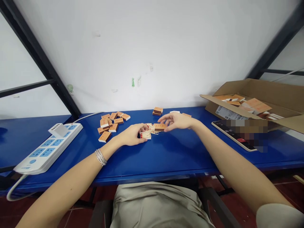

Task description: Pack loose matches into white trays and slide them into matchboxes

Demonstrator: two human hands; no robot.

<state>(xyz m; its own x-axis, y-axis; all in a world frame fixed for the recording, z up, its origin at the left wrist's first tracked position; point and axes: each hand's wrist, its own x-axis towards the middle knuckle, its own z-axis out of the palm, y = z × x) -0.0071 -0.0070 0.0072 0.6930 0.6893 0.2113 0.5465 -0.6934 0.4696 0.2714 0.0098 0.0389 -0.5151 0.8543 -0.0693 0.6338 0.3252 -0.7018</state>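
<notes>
My left hand point(133, 134) is closed around a small white matchbox tray point(145, 136) filled with red-tipped matches, held low at the table. Just behind it lies a loose pile of matches point(150, 128). An orange-brown matchbox cover point(159, 127) rests at the right side of that pile. My right hand point(175, 121) hovers over the right end of this cover, its fingers curved and apart, with the thumb on the near side. Whether the fingertips touch the cover is hard to tell.
Several matchboxes point(114, 127) are heaped at the left, and a small stack point(157, 110) stands near the wall. A white power strip point(51, 148) lies far left. At the right are a phone point(231, 134) and an open cardboard box point(275, 91) containing matchboxes.
</notes>
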